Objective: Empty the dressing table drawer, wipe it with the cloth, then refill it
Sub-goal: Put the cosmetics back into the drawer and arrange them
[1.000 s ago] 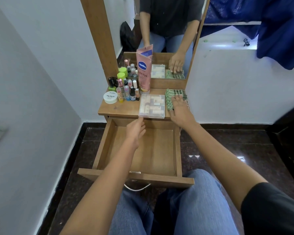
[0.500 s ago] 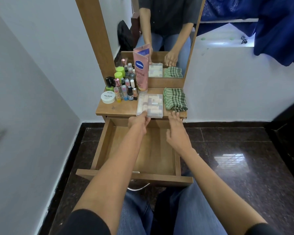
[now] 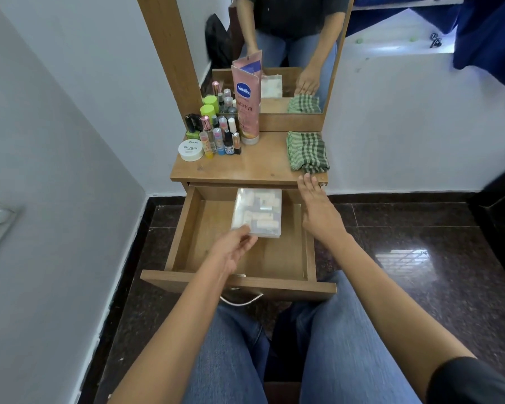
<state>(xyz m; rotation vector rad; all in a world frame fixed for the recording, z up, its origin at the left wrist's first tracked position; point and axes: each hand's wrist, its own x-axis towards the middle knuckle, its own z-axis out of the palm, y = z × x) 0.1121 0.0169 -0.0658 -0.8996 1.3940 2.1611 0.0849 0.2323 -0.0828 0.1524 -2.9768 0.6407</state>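
Fingers (image 3: 247,243) of the left hand (image 3: 231,253) pinch the near corner of the clear box (image 3: 258,211), just ahead of this hand, in the open drawer (image 3: 185,228). The right hand (image 3: 318,211) is spread flat and holds nothing. Its fingertips reach the front edge of the counter (image 3: 245,166). The folded checked cloth (image 3: 307,151) lies just beyond them. Small bottles (image 3: 216,135) stand far ahead of the left hand.

Clear box (image 3: 257,212) in open drawer (image 3: 182,228)
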